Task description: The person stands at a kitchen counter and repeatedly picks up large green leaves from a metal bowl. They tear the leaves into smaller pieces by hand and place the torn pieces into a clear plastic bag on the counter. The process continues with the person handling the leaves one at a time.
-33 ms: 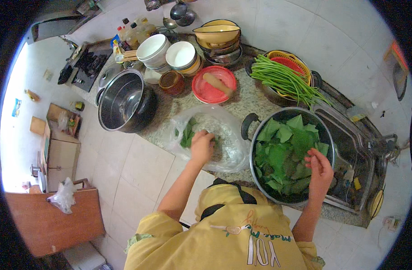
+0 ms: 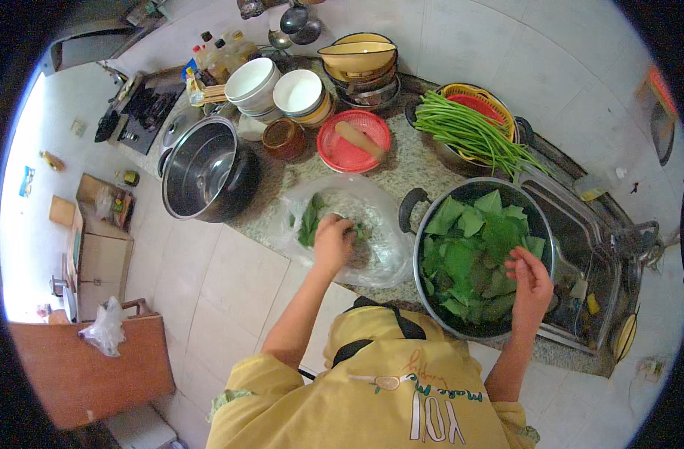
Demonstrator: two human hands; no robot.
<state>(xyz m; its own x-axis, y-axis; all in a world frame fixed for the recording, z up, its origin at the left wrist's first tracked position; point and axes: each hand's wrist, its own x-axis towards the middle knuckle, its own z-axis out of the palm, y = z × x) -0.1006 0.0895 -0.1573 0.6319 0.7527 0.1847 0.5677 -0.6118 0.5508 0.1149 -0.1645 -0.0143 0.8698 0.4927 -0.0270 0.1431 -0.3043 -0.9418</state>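
My left hand (image 2: 333, 241) is inside the mouth of a clear plastic bag (image 2: 387, 258) lying on the counter. Its fingers are curled in, and what they hold is hidden under them. Green leaves (image 2: 310, 221) and bits of stem lie in the bag beside that hand. To the right, a large dark pot (image 2: 424, 295) is heaped with broad green leaves (image 2: 461, 258). Over the pot's right side hangs my right hand (image 2: 532, 283), palm turned toward the leaves. Its fingers are loosely bent and slightly apart, with nothing visible between them.
An open black pot (image 2: 207, 168) stands left. Behind are white bowls (image 2: 252, 82), a brown jar (image 2: 284, 139), a red basket (image 2: 349, 157) with a wooden pestle-like piece (image 2: 359, 140), and stacked basins (image 2: 360, 56). Long green stalks (image 2: 469, 127) lie across a yellow basket. A sink (image 2: 589, 262) is right.
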